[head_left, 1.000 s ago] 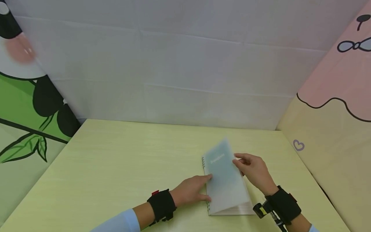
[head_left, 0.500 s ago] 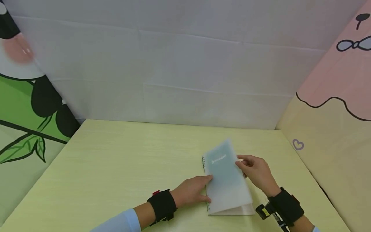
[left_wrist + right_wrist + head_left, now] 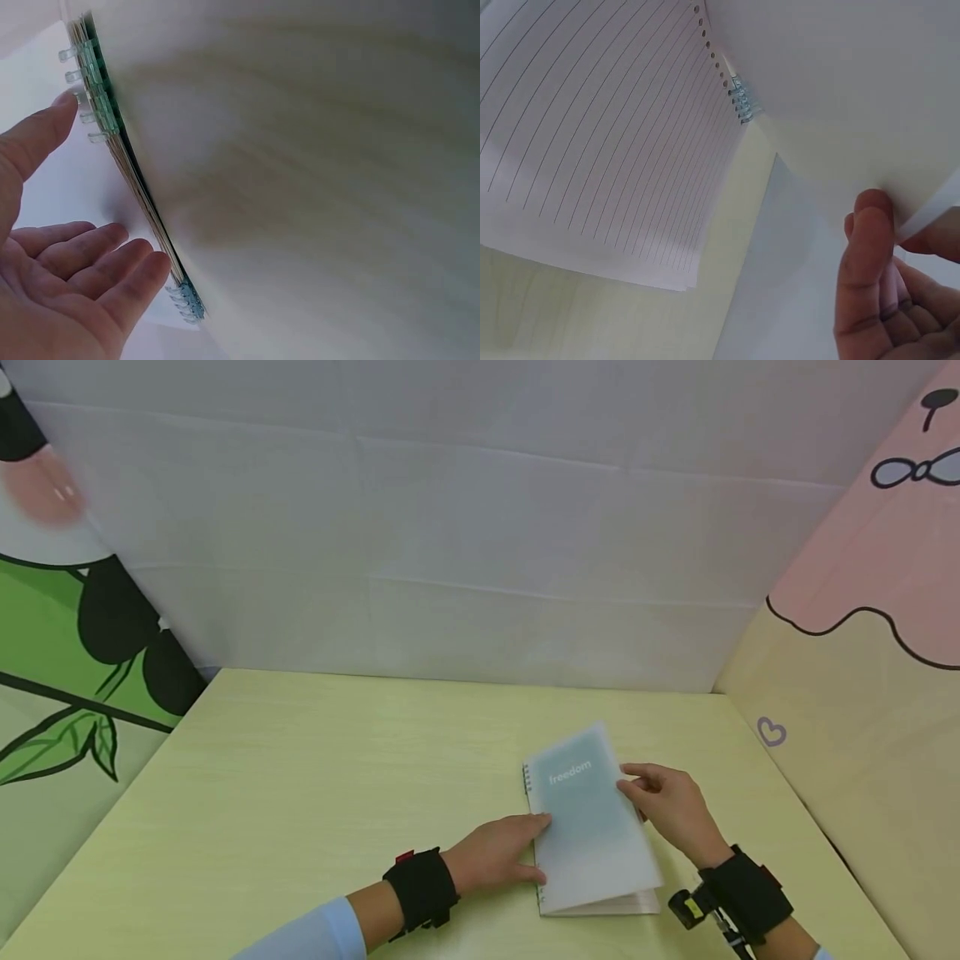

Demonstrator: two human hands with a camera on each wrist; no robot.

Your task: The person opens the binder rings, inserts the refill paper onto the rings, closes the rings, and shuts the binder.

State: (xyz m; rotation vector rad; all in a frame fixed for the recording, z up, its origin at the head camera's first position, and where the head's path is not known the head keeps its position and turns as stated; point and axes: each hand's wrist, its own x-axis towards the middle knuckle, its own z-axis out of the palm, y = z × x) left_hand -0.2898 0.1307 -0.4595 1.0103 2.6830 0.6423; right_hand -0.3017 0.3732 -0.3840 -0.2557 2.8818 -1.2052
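Note:
A spiral notebook (image 3: pixel 581 827) with a pale blue cover marked "freedom" lies on the table, its ring binding on the left. The cover stands partly raised, and lined pages (image 3: pixel 622 127) show beneath it in the right wrist view. My right hand (image 3: pixel 670 806) pinches the cover's right edge between thumb and fingers. At the binding, my left hand (image 3: pixel 495 853) rests with its fingers extended against the notebook's left edge. In the left wrist view the left thumb touches the clear rings (image 3: pixel 97 94), while the other fingers lie loosely beside the spine.
The pale yellow table (image 3: pixel 337 777) extends left of and behind the notebook. A white sheet (image 3: pixel 450 543) rises at the back, with printed panels at both sides. Each wrist wears a black strap (image 3: pixel 422 893).
My right hand has moved slightly right and down with the cover's edge, and the cover lies a little lower over the pages. The left hand stays nearly still.

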